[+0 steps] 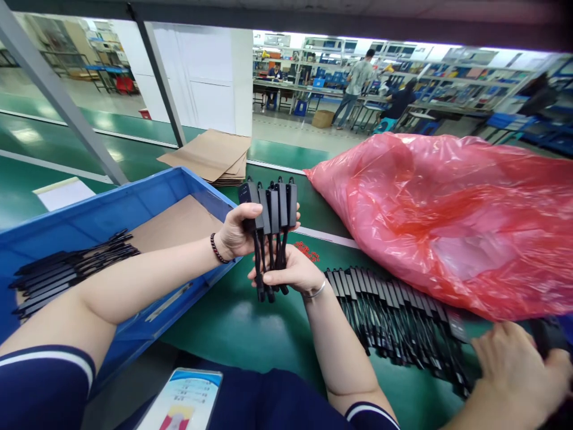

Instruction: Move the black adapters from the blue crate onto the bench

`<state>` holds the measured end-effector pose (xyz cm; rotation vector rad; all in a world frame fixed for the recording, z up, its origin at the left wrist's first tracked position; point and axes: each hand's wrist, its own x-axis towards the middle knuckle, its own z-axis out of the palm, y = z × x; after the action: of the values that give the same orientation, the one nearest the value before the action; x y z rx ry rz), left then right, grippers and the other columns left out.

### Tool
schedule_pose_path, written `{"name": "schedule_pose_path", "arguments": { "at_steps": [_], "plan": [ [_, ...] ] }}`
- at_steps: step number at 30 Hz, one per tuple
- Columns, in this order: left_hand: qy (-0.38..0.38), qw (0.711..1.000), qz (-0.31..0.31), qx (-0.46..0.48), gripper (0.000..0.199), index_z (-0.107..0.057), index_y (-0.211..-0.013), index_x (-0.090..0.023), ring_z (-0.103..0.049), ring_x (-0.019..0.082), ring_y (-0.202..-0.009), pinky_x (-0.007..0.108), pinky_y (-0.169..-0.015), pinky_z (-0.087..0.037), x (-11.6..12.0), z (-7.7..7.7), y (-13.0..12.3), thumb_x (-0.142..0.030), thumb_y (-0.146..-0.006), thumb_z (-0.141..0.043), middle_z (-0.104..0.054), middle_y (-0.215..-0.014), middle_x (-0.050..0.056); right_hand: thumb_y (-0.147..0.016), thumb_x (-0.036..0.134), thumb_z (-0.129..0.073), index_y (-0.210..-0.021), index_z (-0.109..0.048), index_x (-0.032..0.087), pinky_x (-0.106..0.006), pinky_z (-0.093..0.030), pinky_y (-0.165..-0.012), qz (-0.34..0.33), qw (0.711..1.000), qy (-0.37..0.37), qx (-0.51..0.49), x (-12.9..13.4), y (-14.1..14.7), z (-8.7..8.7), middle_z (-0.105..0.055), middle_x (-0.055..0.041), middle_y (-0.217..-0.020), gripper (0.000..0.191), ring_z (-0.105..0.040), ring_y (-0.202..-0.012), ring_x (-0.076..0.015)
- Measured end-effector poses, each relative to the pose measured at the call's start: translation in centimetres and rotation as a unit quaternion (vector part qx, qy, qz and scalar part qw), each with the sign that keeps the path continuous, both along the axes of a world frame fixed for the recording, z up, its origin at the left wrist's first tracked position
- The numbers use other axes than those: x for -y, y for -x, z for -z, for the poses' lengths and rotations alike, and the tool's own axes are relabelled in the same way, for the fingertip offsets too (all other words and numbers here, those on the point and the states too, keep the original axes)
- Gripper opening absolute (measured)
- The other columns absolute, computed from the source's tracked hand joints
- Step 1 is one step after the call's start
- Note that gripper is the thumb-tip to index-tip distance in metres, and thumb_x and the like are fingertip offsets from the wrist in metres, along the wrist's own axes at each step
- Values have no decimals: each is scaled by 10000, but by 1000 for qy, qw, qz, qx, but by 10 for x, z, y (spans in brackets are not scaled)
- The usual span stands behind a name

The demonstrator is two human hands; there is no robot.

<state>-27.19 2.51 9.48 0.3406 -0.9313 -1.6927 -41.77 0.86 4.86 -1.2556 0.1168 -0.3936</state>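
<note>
In front of me I hold a bunch of several black box-shaped cable adapters (271, 210) upright, their short cables hanging down. My left hand (237, 230) is closed around the boxes from the left, thumb across the front and fingertips showing at the far right side. Lower down, my right hand (295, 269) is closed on the cables, with its thumb in front. A long row of similar adapters (389, 298) lies on the green table (277, 334) to the right. More adapters (67, 272) lie in the blue bin (179, 307) on the left.
Small red rings (308, 252) lie behind my right wrist. A large pink plastic bag (430, 209) covers the table's right side. Cardboard sheets (215, 152) are stacked behind the bin. Another person's hand (519, 370) reaches in at lower right. A metal post (62, 95) stands at left.
</note>
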Motion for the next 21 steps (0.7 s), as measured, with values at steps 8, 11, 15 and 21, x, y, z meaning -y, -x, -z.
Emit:
{"name": "schedule_pose_path", "arguments": {
  "at_steps": [8, 11, 15, 21],
  "plan": [
    [16, 1000, 7, 23, 570, -520, -1142, -95, -472, 306, -1129, 434, -991, -352, -2, 3, 1, -331, -623, -494, -570, -1147, 114, -646, 192, -723, -1021, -599, 135, -325, -518, -740, -29, 999, 19, 3, 0, 1, 2, -665, -89, -903, 399, -642, -777, -183],
    [-1, 1000, -6, 23, 526, -541, -1102, -88, -481, 300, -1120, 427, -976, -372, -1, 1, 2, -343, -647, -478, -589, -1116, 116, -687, 243, -694, -1031, -595, 142, -346, -507, -769, -19, 1000, 1, 24, 0, -1, 6, -651, -95, -951, 372, -632, -821, -190],
    [-13, 1000, -21, 7, 456, -572, -1036, -90, -492, 287, -1113, 429, -984, -368, -1, 1, 4, -319, -652, -481, -608, -1080, 111, -671, 181, -703, -940, -627, 139, -261, -512, -697, 40, 999, 29, 5, 2, -3, 11, -663, -49, -843, 283, -625, -758, -148],
    [-23, 1000, -17, -2, 395, -584, -994, -108, -500, 270, -1107, 432, -995, -362, -2, 0, 7, -289, -653, -502, -625, -1042, 87, -652, 138, -707, -963, -581, 149, -311, -533, -627, -11, 1000, -5, -1, 1, 0, 11, -678, -46, -780, 336, -641, -693, -178]
  ]
}}
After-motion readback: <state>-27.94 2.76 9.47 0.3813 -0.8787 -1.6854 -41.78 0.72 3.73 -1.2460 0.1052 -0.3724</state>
